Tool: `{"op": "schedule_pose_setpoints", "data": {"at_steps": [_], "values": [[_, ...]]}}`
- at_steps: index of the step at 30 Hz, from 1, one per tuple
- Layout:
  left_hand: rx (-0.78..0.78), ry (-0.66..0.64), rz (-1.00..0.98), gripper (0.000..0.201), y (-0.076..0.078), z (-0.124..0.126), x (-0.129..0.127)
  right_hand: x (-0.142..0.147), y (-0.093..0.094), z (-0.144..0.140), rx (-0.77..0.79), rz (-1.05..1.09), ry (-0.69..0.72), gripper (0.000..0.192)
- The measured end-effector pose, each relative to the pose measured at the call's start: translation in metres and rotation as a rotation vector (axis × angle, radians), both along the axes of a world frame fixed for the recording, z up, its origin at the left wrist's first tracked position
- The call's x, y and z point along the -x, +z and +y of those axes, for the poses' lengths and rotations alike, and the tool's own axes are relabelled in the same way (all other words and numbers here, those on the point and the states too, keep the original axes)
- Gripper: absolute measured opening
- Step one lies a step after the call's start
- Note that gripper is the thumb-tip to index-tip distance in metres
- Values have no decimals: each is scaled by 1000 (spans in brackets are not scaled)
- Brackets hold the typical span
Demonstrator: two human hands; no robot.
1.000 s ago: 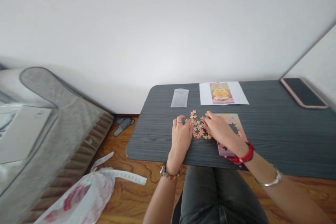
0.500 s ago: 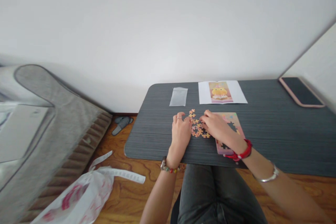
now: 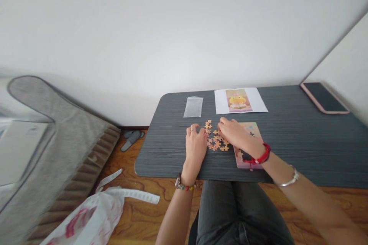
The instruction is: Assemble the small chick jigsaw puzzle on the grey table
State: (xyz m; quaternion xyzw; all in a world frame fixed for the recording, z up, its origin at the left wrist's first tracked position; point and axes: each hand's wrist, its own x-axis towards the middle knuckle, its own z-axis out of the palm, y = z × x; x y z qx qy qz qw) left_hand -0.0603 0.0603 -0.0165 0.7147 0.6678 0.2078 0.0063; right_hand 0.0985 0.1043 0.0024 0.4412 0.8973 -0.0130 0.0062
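Note:
A loose heap of small orange and pink jigsaw pieces (image 3: 216, 143) lies on the dark table between my two hands. My left hand (image 3: 196, 143) rests at the heap's left edge, fingers curled down and a ring on one of them; whatever is under its fingertips is hidden. From the right, my right hand (image 3: 232, 131) reaches over the puzzle board (image 3: 260, 137), its fingers bent together at the heap's upper right side. Its fingertips are out of sight, so I cannot make out a piece in them. The board is partly filled, with dark gaps, and my right wrist covers much of it.
Behind the board lies a white sheet (image 3: 260, 101) with a printed yellow toy picture. A clear plastic bag (image 3: 193, 107) is left of it. A pink-edged phone or tablet (image 3: 324, 97) lies far right on the table (image 3: 304, 141). A plastic carrier bag (image 3: 97, 214) is on the floor.
My right hand has shifted slightly up and left at the heap, uncovering a little more of the board. My left hand has barely moved. The whole view has turned slightly.

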Motion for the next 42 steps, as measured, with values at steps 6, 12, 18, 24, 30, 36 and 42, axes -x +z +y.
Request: {"op": "schedule_pose_setpoints", "data": {"at_steps": [6,12,18,24,30,36,42], "values": [[-54,-96,-395,11,7,-13,-14,-17,20,-33,-57,181,-136,19],[4,-91,-669,8,14,-29,-35,-18,20,-63,-176,242,-207,19],[108,-133,-791,8,22,-35,-36,-29,19,-80,-149,470,-231,16],[140,-432,-573,8,37,-32,-29,-55,33,-68,81,692,-71,16],[70,-528,-443,9,42,-28,-34,-62,29,-60,251,772,-140,15],[-145,-281,-375,17,24,-43,-58,-59,3,-78,205,1268,-552,21],[-355,-221,-282,13,18,-54,-84,-53,-6,-93,217,1514,-655,18]]}}
